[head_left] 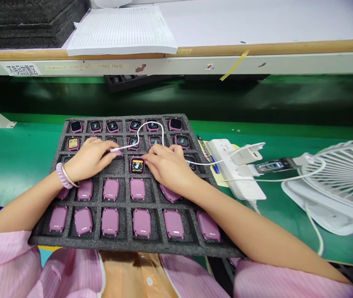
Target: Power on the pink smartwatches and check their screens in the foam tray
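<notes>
1. Head view, main risk: the white cable (pixel 150 123) loops over watches in the foam tray (pixel 127 245) and passes behind my right hand (pixel 170 165). If that hand drags it, I'd guess the end tugs loose or a watch gets lifted.
2. Same view: the purple watch (pixel 118 153) at my left fingertips sits tilted at its pocket. Uneven thumb pressure could slip it, or load the cable end sideways.
3. Same view: the tray's near left corner reaches past the edge of the green table (pixel 12 165). Leaning my forearms on it could tip it.
4. Left pose: my left hand (pixel 92 159) comes in low from the left, wrist over the tray, grip closed on the cable end. Fingers mask the contact, so plugged in or merely held against the watch, not sure.
5. Right pose: forearm slants in across the tray's right side, palm down, grip narrow, fingertips at the right edge of the lit watch (pixel 137 165). Pinched or only touched, can't tell. That watch sits face up in its pocket, third row from the far side.
</notes>
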